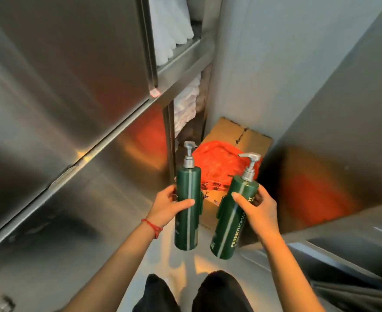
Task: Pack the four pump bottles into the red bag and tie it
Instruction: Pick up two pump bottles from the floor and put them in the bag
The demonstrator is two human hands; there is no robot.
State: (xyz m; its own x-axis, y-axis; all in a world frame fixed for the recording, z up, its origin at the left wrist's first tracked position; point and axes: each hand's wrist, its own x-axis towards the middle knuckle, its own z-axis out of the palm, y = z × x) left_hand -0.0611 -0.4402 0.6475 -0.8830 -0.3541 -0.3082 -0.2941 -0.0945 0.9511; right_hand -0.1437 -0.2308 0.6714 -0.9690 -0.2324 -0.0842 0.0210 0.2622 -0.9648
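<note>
Ahead on the cardboard box point(242, 136) lies the red bag point(217, 163). My left hand point(167, 206) clamps one green pump bottle point(187, 208), my right hand point(256, 206) another point(233, 217). I'd lower them base first, one by one, into the bag's mouth.

A back-of-house linen or housekeeping store, by the look of it — a narrow space walled with brushed steel cabinets point(68, 91). Open steel shelves point(185, 57) hold stacks of folded white towels point(172, 30), with more towels on the level below. A cardboard box point(235, 134) sits on the floor in the corner against a plain grey wall point(287, 64) — stock kept at hand, nothing domestic about it.
</note>
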